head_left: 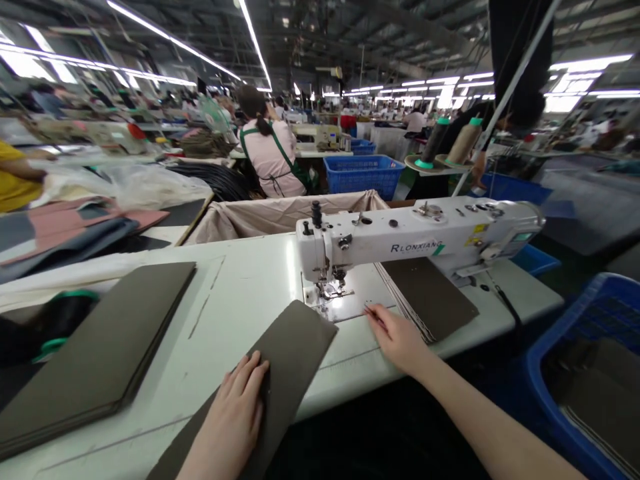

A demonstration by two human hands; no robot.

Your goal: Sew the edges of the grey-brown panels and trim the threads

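Note:
A long dark olive panel [293, 360] lies slantwise at the front of the pale green table [250, 280], its far end close to the needle area of the white sewing machine [370, 233]. My left hand [237, 407] rests flat on this panel, fingers spread a little. To the right of the needle, my right hand [393, 333] is closed in a pinch near the metal plate; what it holds, if anything, is too small to make out. Beside it, under the machine arm, sits a stack of dark panels [430, 297].
Another stack of olive panels [110, 333] lies at the left. A blue basket [540, 373] with dark pieces stands at the lower right. Thread cones [463, 141] rise behind the machine. Beyond the table sits a person in a green apron [273, 153] by a blue crate [363, 175].

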